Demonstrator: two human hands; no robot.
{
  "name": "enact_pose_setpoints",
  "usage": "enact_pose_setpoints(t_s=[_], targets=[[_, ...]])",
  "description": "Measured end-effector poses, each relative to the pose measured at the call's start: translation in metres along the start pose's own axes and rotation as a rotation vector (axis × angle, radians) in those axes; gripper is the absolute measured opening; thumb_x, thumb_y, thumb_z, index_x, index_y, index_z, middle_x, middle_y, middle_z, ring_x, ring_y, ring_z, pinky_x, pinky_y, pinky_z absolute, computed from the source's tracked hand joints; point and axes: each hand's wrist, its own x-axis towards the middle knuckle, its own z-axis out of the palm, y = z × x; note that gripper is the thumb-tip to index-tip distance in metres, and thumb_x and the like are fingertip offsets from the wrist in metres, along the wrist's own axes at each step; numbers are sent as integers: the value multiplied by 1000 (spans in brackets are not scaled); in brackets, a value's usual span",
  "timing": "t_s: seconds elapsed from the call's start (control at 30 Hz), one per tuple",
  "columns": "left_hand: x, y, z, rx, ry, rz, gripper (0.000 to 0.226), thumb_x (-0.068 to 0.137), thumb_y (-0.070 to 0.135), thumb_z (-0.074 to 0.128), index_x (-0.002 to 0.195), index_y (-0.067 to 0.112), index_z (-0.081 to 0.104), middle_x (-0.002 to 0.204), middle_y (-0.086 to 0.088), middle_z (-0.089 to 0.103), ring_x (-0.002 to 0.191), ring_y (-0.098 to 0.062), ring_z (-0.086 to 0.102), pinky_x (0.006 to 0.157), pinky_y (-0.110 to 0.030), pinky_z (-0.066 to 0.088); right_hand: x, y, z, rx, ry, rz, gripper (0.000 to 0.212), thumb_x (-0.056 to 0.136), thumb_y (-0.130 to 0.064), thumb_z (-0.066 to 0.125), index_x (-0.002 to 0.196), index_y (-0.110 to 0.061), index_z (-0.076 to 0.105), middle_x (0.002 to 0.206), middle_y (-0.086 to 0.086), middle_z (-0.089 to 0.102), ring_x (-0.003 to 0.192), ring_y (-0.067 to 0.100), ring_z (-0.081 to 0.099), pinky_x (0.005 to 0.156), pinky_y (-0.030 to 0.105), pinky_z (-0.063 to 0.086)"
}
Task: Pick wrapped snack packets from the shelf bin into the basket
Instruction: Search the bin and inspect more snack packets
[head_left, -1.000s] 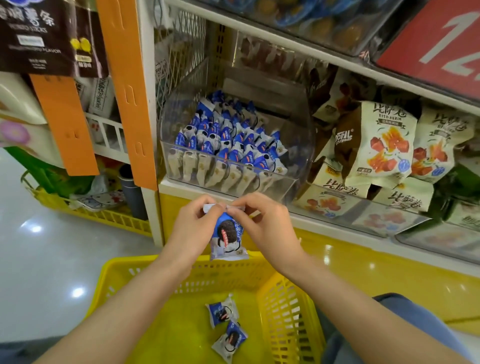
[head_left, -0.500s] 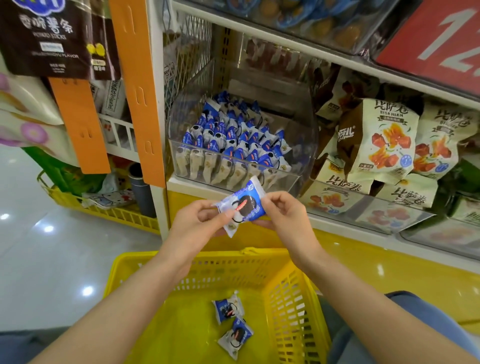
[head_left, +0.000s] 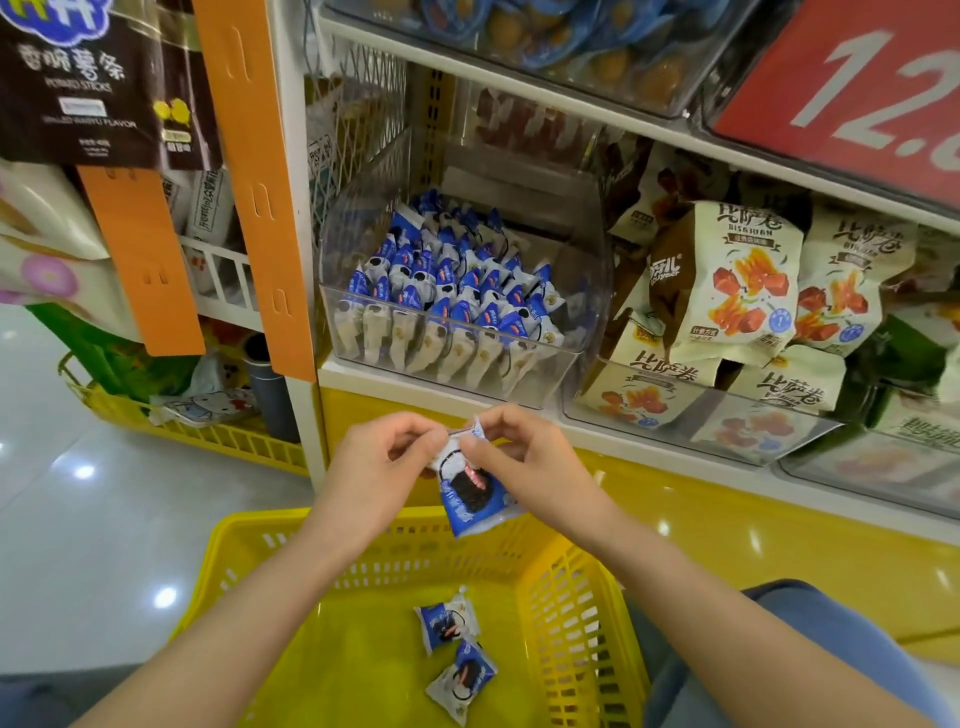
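Packet turned upright, left hand, right hand pinching

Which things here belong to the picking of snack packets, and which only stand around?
Belong to the job:
blue-and-white wrapped snack packet pinched by left hand and right hand; clear plastic shelf bin of such packets; yellow plastic basket holding two packets.

Lying about:
beige snack bags right of the bin; red price sign; orange hanging strips.

Left hand and right hand hide the packet top; the red sign is cropped.
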Motion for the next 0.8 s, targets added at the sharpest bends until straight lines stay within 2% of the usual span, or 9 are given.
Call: enact_pose_setpoints(t_s=[0.07, 0.17, 0.23, 0.33, 0.47, 0.53, 0.67, 0.73, 0.8], targets=[[-1, 1, -1, 87, 13, 34, 17, 88, 15, 59, 74, 24, 64, 73, 8, 68, 68, -4, 62, 62, -20, 49, 0, 0, 3, -22, 3, -18, 12, 88, -19, 62, 79, -26, 58, 82, -1, 66, 75, 13, 63, 72, 32, 51], [-3, 4, 0, 215, 13, 82, 15, 86, 22, 60, 72, 25, 63, 65, 10, 64, 64, 1, 57, 54, -15, 41, -1, 0, 5, -98, 21, -69, 18, 89, -21, 59, 74, -30, 58, 71, -11, 61, 70, 6, 56, 68, 36, 50], [-2, 4, 2, 190, 5, 61, 16, 87, 22, 60, 71, 22, 63, 62, 9, 62, 57, 2, 54, 50, -15, 39, -1, -1, 4, -136, 39, -94, 18, 90, -21, 58, 74, -30, 58, 70, -10, 62, 68, 7, 57, 67, 35, 51], [-1, 6, 1, 86, -10, 4, 17, 87, 23, 60, 71, 20, 64, 60, 7, 63, 54, 2, 51, 54, -25, 41, -1, -4, 2, -193, 68, -111, 19, 90, -21, 58, 73, -30, 58, 70, -10, 63, 68, 7, 59, 62, 28, 51], [-1, 12, -1, 47, -49, 37, 9, 85, 21, 63, 77, 24, 65, 71, 7, 68, 67, -5, 62, 62, -29, 49, 0, -15, -5, 157, -22, 190, 19, 90, -23, 58, 74, -14, 61, 71, -1, 67, 63, 5, 64, 53, 18, 52], [-1, 13, -1, 56, -54, 46, 12, 83, 18, 65, 76, 28, 65, 74, 7, 69, 69, -5, 63, 65, -30, 50, -1, -16, -8, 193, -46, 241, 21, 90, -24, 57, 74, -11, 62, 71, 1, 68, 63, 6, 65, 54, 17, 52], [0, 11, -2, 60, -39, 32, 14, 85, 17, 63, 74, 25, 66, 74, 8, 69, 74, -9, 64, 67, -27, 49, -2, -14, -5, 26, -6, 55, 8, 84, -15, 65, 77, -17, 64, 75, 4, 67, 65, 3, 62, 56, 16, 52], [0, 10, -3, 2, -60, 11, 13, 86, 17, 61, 76, 23, 67, 75, 7, 69, 76, -9, 64, 67, -22, 49, -3, -14, -6, -159, 44, -80, 6, 80, -18, 70, 76, -21, 66, 73, -4, 68, 65, 1, 60, 59, 16, 49], [0, 10, -1, -18, -48, 0, 11, 87, 21, 59, 78, 23, 65, 79, 6, 68, 81, -11, 63, 72, -23, 48, -5, -12, -7, -341, 132, -216, 3, 80, -22, 71, 79, -21, 68, 73, -10, 65, 71, 1, 59, 62, 14, 46]])
